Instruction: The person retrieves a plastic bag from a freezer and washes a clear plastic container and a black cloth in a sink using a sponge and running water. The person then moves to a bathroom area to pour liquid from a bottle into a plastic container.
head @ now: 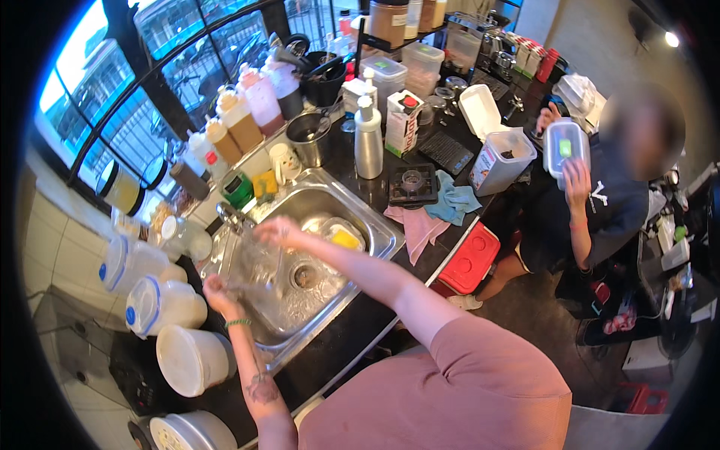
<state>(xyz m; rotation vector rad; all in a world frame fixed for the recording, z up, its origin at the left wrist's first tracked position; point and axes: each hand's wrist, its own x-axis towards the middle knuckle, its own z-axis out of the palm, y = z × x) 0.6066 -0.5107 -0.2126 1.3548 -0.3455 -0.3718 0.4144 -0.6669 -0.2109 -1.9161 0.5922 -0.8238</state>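
Note:
A clear, blurred plastic container point(260, 269) is tilted over the steel sink point(332, 194), beneath the tap point(229, 216). My left hand point(224, 297) grips its near left side. Beside the tap, my right hand point(280, 232) is at the container's upper edge; motion blur hides whether its fingers hold the rim. Water spreads over the basin floor around the drain point(305, 275). Within the basin's right part lies a clear dish with a yellow sponge point(344, 239) in it. Behind the tap are a green tub point(236, 188) and another yellow sponge point(264, 183).
White tubs point(191, 360) line the counter left of the sink. Sauce bottles point(239, 115) stand along the window. Right of the sink are a steel dispenser bottle point(368, 140), a pink cloth point(416, 228) and a blue cloth point(453, 199). A co-worker holds a lidded container point(565, 146).

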